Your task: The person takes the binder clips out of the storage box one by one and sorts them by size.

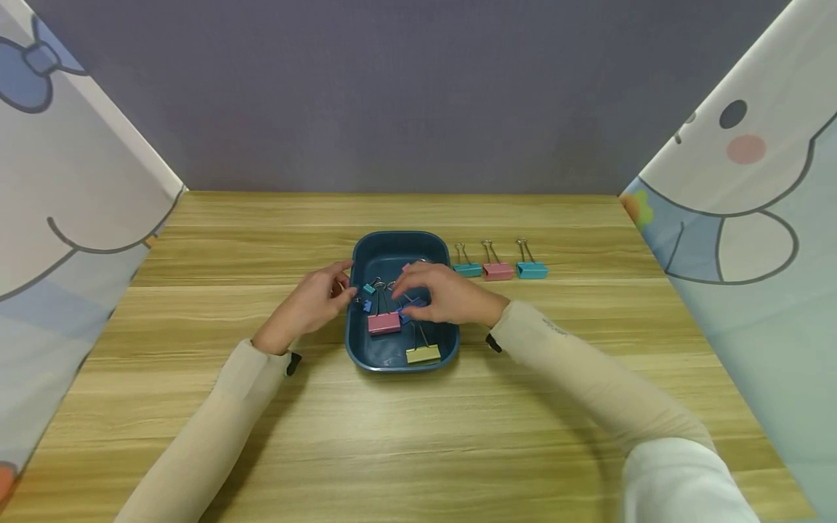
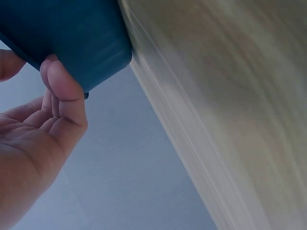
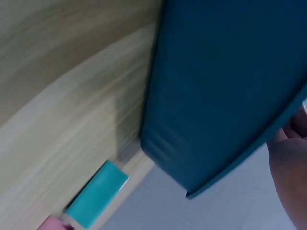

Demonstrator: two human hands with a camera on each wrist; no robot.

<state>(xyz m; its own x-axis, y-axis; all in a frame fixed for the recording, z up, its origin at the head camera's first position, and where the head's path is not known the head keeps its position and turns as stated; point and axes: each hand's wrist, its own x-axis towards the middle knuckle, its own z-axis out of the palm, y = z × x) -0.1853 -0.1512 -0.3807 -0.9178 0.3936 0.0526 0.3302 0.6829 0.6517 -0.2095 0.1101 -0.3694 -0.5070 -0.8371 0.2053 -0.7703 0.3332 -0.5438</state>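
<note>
A dark blue plastic bin (image 1: pixel 400 369) holds several binder clips of mixed sizes. My left hand (image 1: pixel 319 298) grips the bin's left rim, thumb over the edge and fingers against the outer wall, as the left wrist view shows. My right hand (image 1: pixel 447 292) reaches over the right rim into the bin, thumb and fingers apart. Close by its thumb lie blue clips (image 1: pixel 412 308), partly hidden by the hand. Nearer the front are a large pink binder clip (image 1: pixel 383 323) and a yellow binder clip (image 1: pixel 423 354). A small teal clip (image 1: pixel 369 289) lies toward the left wall.
To the right of the bin stand a teal clip (image 1: pixel 467 270), a pink clip (image 1: pixel 498 272) and another teal clip (image 1: pixel 532 270) in a row, handles toward the back. The wooden table (image 1: pixel 418 443) ends at a grey back panel (image 1: pixel 405 102), with printed panels on both sides.
</note>
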